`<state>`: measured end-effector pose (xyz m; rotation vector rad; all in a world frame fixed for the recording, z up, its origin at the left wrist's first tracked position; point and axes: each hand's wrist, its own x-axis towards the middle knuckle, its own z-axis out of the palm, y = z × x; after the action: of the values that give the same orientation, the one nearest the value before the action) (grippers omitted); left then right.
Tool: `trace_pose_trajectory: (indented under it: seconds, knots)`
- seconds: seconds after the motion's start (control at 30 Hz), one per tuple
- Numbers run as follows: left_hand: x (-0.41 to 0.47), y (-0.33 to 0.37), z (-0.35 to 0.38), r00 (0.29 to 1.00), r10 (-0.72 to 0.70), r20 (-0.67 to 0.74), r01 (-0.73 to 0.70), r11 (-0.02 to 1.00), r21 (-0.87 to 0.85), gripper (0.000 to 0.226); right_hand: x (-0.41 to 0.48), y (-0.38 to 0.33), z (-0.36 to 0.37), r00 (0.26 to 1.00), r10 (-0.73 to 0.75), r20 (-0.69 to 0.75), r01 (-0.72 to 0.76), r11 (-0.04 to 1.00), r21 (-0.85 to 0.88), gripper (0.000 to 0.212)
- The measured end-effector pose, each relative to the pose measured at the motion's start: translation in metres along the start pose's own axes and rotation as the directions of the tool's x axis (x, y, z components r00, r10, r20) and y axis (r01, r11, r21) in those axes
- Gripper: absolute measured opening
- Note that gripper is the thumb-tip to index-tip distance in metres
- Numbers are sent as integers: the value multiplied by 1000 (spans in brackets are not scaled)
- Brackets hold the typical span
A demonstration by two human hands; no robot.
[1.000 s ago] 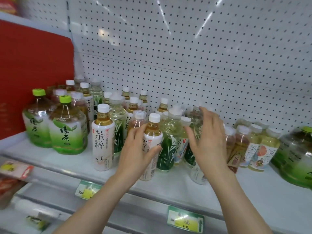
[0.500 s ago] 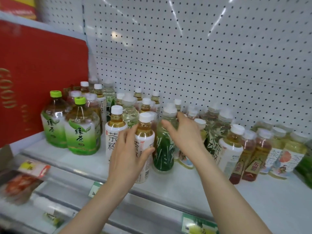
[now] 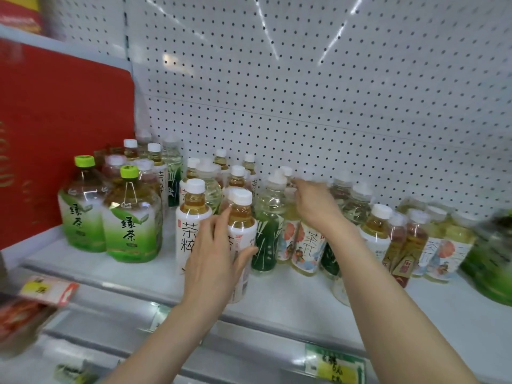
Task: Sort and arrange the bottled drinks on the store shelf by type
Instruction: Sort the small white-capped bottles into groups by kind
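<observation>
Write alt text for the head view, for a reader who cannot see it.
A left hand grips a white-labelled tea bottle at the front of a crowded store shelf; the right hand reaches among bottles behind it. Two large green-capped bottles stand at left.

Shop, white pegboard back panel [image 3: 332, 79], shelf [image 3: 291, 297] with price tags [image 3: 335, 365], crowded bottled drinks [image 3: 130, 228]

Both bare forearms are slanting up and forward from below. The left hand [image 3: 219, 253] is gripping a white-labelled tea bottle [image 3: 241, 217], fingers and thumb curling round it. The right hand [image 3: 315, 203] is hovering farther back, fingers bent (blurred, grip unclear).
</observation>
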<state>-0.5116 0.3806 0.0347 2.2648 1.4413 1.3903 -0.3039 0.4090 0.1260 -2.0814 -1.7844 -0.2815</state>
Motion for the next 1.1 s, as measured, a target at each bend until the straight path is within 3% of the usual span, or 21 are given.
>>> trace_pose_trajectory:
  seconds: [0.1, 0.23, 0.47, 0.67, 0.87, 1.03, 1.1]
  knots:
    - [-1, 0, 0, 1000, 10, 3, -10, 1000, 18, 89, -3, 0, 9, 997, 0, 77, 14, 984, -176, 49]
    - [-4, 0, 3, 997, 78, -16, -77, 993, 89, 94, 1, 4, 7, 1000, 17, -8, -17, 999, -48, 49]
    - [-2, 2, 8, 996, 87, -23, -86, 995, 55, 103, -21, 12, -11, 986, -109, 125, 88, 982, 167, 42]
    - [-7, -1, 12, 991, 95, -91, -89, 994, 65, 101, -49, 20, -20, 976, -182, 120, 159, 971, 180, 42]
    - [-4, 3, 22, 892, 446, -80, -410, 870, 274, 91, -66, 22, -22, 969, -229, 92, 197, 941, 275, 41]
    - [0, 5, 27, 884, 467, 21, -435, 805, 404, 83, -82, 14, -20, 993, -42, -112, 73, 955, 287, 40]
    - [-4, 7, 28, 882, 472, -9, -435, 819, 373, 75, -86, 9, -17, 996, 10, -88, 16, 956, 294, 44]
